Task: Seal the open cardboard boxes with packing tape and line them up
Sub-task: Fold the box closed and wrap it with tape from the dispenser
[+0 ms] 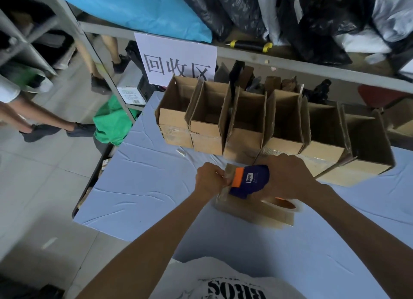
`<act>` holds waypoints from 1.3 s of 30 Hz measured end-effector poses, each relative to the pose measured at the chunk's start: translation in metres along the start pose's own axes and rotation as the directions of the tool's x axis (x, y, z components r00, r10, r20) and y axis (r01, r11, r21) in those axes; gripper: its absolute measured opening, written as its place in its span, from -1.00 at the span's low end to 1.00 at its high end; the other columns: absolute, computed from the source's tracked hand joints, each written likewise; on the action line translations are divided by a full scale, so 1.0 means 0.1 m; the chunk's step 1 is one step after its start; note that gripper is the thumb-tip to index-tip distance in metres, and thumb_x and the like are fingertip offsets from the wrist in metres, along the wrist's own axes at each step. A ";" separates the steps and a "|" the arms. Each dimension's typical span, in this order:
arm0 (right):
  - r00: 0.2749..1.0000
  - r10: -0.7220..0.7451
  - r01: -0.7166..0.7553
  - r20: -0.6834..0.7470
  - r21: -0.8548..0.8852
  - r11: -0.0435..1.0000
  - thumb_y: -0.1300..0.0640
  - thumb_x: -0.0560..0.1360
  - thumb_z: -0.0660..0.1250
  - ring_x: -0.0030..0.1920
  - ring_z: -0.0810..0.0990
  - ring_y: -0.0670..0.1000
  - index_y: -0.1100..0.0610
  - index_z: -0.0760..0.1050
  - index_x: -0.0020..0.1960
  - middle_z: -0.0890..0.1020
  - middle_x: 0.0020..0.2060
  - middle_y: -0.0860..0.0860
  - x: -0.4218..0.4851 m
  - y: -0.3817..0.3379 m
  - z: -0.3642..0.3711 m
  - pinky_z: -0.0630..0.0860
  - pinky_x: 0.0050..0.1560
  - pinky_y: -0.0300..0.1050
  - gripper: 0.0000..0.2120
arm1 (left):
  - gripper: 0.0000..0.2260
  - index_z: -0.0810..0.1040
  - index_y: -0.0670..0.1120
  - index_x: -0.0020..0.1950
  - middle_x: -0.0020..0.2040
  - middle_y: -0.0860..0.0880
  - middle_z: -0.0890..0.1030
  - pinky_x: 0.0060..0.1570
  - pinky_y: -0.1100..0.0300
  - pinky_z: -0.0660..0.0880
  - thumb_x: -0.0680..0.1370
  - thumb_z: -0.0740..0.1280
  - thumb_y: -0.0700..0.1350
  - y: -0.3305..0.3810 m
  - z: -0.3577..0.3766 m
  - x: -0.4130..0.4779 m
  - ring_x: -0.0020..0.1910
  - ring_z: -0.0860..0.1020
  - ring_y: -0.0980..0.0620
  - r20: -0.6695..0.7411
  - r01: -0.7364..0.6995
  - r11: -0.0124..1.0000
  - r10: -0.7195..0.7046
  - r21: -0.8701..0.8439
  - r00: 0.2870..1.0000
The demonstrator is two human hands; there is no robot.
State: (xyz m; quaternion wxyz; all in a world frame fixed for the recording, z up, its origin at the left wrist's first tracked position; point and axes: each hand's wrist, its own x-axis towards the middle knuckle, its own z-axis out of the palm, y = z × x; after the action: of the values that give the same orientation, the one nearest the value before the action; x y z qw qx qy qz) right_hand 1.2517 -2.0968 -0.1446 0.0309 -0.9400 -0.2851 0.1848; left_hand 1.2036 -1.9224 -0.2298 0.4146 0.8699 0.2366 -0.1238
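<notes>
A small closed cardboard box (252,211) lies on the blue table (143,187) in front of me. My right hand (288,178) grips a blue and orange tape dispenser (250,181) with a tape roll (281,202) and holds it against the box top. My left hand (209,180) pinches the box's left end beside the dispenser's orange edge. Behind them stands a row of several open cardboard boxes (245,124), their flaps upright, side by side along the table's far part.
A metal shelf (245,55) with black and blue bags runs behind the row, with a white paper sign (176,59) hanging from it. Other people's legs (44,122) stand on the tiled floor at left. A green bag (111,124) sits by the table corner.
</notes>
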 end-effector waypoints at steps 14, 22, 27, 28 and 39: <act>0.997 -0.045 0.035 0.057 0.158 0.987 -0.36 0.11 0.47 -0.13 0.49 -0.12 -0.08 0.40 0.20 0.57 -0.03 -0.15 0.29 -0.14 -0.02 0.36 -0.27 -0.32 -0.25 | -0.84 0.64 -0.14 -0.33 -0.38 -0.09 0.57 -0.50 0.32 0.23 0.43 0.33 -0.26 -0.16 -0.27 0.00 -0.45 0.41 0.08 -0.190 0.100 0.992 -0.083 0.079 0.978; 0.999 0.006 -0.014 0.043 0.179 0.984 -0.27 0.15 0.51 -0.07 0.52 -0.11 -0.06 0.43 0.20 0.59 0.01 -0.11 -0.23 0.37 0.00 0.43 -0.11 -0.25 -0.31 | -0.87 0.70 -0.06 -0.22 -0.36 -0.05 0.58 -0.44 0.30 0.26 0.44 0.37 -0.22 -0.14 -0.14 -0.01 -0.32 0.49 -0.01 -0.230 0.059 0.992 -0.031 0.115 0.973; 0.998 0.040 -0.050 0.054 0.190 0.980 -0.23 0.12 0.56 0.05 0.52 -0.07 -0.06 0.39 0.22 0.58 0.05 -0.15 -0.57 0.84 0.07 0.54 -0.03 -0.20 -0.25 | -0.92 0.71 -0.13 -0.17 -0.27 -0.12 0.65 -0.27 0.23 0.28 0.45 0.42 -0.17 -0.13 -0.13 -0.02 -0.26 0.47 -0.03 -0.239 0.053 0.987 -0.015 0.153 0.971; 0.998 0.041 -0.051 0.055 0.197 0.979 -0.22 0.12 0.57 0.07 0.51 -0.07 -0.06 0.38 0.24 0.57 0.07 -0.15 -0.59 0.88 0.11 0.54 -0.02 -0.19 -0.23 | -0.92 0.71 -0.13 -0.15 -0.26 -0.12 0.66 -0.25 0.23 0.29 0.45 0.42 -0.18 -0.12 -0.12 -0.02 -0.24 0.49 -0.05 -0.245 0.045 0.988 -0.007 0.150 0.969; 0.996 -0.057 0.073 -0.062 0.293 0.953 -0.21 0.15 0.56 -0.01 0.44 -0.16 -0.05 0.38 0.26 0.58 0.10 -0.15 -0.23 0.58 0.39 0.35 -0.16 -0.38 -0.24 | -0.81 0.65 -0.17 0.02 -0.06 -0.14 0.66 -0.08 0.13 0.45 0.43 0.46 -0.17 -0.46 -0.53 -0.11 -0.03 0.59 -0.15 -0.370 0.095 0.977 -0.019 0.190 0.929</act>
State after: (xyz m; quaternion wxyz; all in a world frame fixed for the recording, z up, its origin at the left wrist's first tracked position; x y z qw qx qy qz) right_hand 1.2496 -2.1596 -0.1831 0.1846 -0.9195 -0.2841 0.1992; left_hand 1.1717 -1.8596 -0.2229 0.2677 0.9085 0.3209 0.0045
